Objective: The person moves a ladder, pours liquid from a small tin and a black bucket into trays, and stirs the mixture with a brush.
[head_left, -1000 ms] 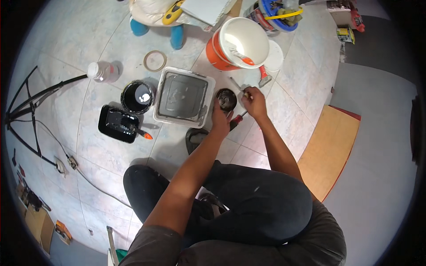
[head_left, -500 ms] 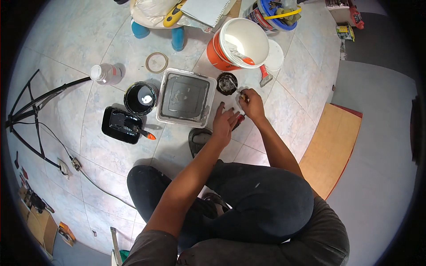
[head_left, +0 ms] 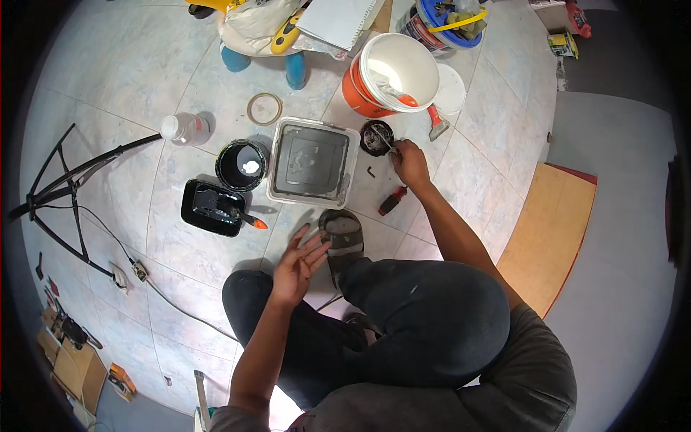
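My right hand [head_left: 412,163] is closed around a thin tool [head_left: 386,140] with a narrow pale shaft. Its tip reaches into a small round black dish [head_left: 371,147] with dark residue inside; the handle is hidden in my fingers. My left hand [head_left: 296,270] hovers above my left knee, fingers spread, with dark smudges on the fingertips and nothing held. Between my hands and the dish lie a red-and-black screwdriver [head_left: 393,201] and a small dark hooked piece [head_left: 371,172] on the tiles. Left of the dish sits a square pale-rimmed tub [head_left: 275,189] with a grey surface.
A black can [head_left: 220,173] of dark liquid and a black tray [head_left: 188,222] with an orange-tipped brush [head_left: 253,220] stand left. Beyond are an orange-and-white bucket [head_left: 358,96], a scraper [head_left: 437,124], a tape ring [head_left: 265,109] and a clear bottle [head_left: 188,129]. My sandalled foot [head_left: 341,241] is near.
My left hand has drawn back toward my left knee, away from the screwdriver, uncovering it and the small hooked piece. The right hand stays by the dish with the thin tool.
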Motion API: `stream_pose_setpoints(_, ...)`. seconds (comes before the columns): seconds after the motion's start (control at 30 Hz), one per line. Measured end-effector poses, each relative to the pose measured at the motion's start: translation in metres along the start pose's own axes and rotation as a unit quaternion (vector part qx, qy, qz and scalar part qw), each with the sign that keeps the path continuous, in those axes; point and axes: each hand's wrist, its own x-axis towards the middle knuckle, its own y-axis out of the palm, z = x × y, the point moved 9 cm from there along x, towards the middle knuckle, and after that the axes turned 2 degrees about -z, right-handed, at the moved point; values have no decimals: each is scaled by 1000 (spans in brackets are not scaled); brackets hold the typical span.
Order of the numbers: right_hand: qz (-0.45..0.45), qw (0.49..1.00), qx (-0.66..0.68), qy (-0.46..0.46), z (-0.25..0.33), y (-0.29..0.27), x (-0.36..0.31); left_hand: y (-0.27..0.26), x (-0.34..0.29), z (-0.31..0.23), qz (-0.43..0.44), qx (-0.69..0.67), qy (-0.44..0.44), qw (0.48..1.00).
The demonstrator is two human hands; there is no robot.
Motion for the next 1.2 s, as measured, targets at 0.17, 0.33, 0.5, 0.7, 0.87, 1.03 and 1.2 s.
stream_pose_setpoints(0.17,-24,999,42,20,-8,-1,-3,-25,4,-4,-35,-3,21,999)
stream_pose_setpoints(0.33,-57,995,81,15,-17,-13,-6,-15,12,-9,-14,11,39,999)
stream_pose_setpoints(0.5,-68,991,113,-22,24,-41,5,-24,-24,-43,-72,53,82,993)
stream_pose_setpoints(0.7,92,974,131,-163,204,-45,29,-82,-119,-126,-248,169,295,907)
stream_pose_setpoints(0.87,184,915,131,-335,324,21,33,-253,-156,-155,-526,433,320,658)
stream_pose_setpoints(1.03,155,907,139,-367,368,54,31,-326,-117,-137,-602,469,111,637)
stream_pose_setpoints(1.2,125,931,160,-305,349,78,30,-321,-98,-134,-578,433,93,686)
